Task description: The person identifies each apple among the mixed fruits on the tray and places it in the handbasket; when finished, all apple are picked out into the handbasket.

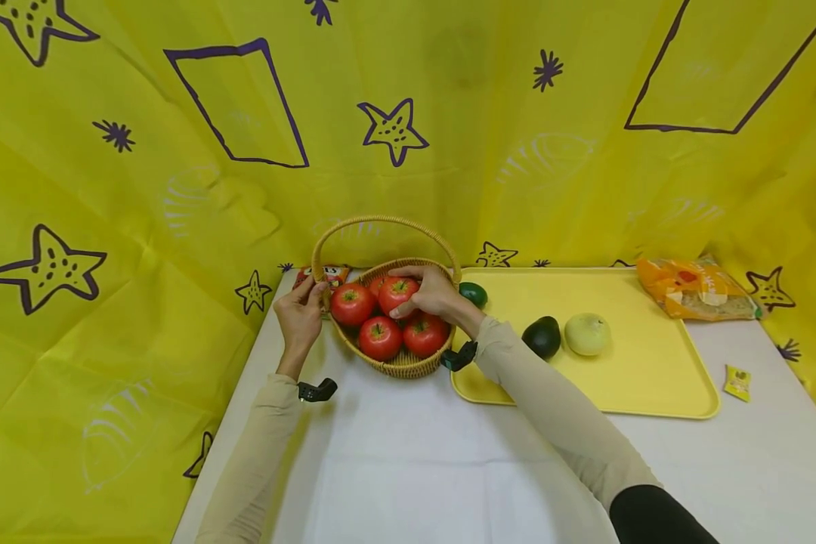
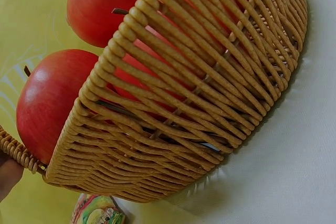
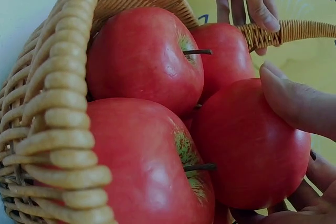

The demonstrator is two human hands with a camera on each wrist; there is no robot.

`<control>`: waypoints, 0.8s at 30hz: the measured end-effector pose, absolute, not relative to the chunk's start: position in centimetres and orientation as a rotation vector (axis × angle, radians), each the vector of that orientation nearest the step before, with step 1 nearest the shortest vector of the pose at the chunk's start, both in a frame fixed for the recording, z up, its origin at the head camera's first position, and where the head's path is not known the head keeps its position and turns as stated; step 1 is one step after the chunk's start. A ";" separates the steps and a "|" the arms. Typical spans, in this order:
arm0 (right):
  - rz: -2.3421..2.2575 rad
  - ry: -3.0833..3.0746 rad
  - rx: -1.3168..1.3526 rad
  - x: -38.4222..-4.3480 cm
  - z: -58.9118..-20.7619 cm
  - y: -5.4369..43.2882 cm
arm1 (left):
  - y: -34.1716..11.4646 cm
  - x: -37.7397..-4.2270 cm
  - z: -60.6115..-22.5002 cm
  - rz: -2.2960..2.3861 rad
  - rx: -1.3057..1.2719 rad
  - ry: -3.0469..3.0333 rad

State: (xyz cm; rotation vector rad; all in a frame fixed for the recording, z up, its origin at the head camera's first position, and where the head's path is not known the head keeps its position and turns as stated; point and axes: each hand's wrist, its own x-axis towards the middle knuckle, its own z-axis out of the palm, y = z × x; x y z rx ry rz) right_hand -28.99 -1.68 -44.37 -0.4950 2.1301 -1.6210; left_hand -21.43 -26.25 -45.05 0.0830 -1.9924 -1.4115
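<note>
A wicker basket (image 1: 408,370) with an arched handle (image 1: 387,219) holds several red apples (image 1: 381,338). At the foot of the handle on the left side, my left hand (image 1: 301,316) pinches the wicker between thumb and fingers. My right hand (image 1: 430,291) reaches over the rim from the right and grips one apple (image 3: 252,145), its thumb on one side and fingers on the other. That apple sits among the others, close against them. In the left wrist view the woven wall (image 2: 173,87) fills the middle, with only a fingertip (image 2: 9,177) of the left hand at the edge.
A yellow tray (image 1: 639,378) to the right bears an avocado (image 1: 542,337), a pale round fruit (image 1: 588,335) and a dark green fruit (image 1: 474,294). An orange bag (image 1: 697,289) overlaps its far corner. A small yellow packet (image 1: 737,383) lies farther right; a red packet (image 1: 333,275) is behind the basket.
</note>
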 end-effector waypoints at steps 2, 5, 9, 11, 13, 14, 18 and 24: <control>-1.620 2.131 -0.494 -29.1 -44.3 -1.7 | -26.7 -21.9 -45.8 -1.405 0.089 -1.993; -1.617 2.132 -0.487 -29.1 -44.3 -1.6 | -27.2 -22.6 -46.7 -1.402 0.106 -1.997; -1.623 2.117 -0.478 -29.1 -44.4 -1.6 | -27.6 -22.8 -47.2 -1.411 0.106 -1.995; -1.623 2.110 -0.478 -29.1 -44.4 -1.5 | -27.6 -22.7 -47.2 -1.412 0.095 -1.996; -1.617 2.106 -0.482 -29.0 -44.4 -1.5 | -27.7 -22.7 -47.3 -1.412 0.081 -1.996; -1.611 2.110 -0.486 -29.0 -44.4 -1.4 | -27.7 -22.7 -47.3 -1.414 0.073 -1.996; -1.562 2.150 -0.526 -29.0 -44.2 -1.3 | -27.7 -22.7 -47.3 -1.409 0.067 -2.006; -1.493 2.196 -0.611 -29.3 -44.3 -1.2 | -27.8 -22.7 -47.3 -1.422 0.081 -2.000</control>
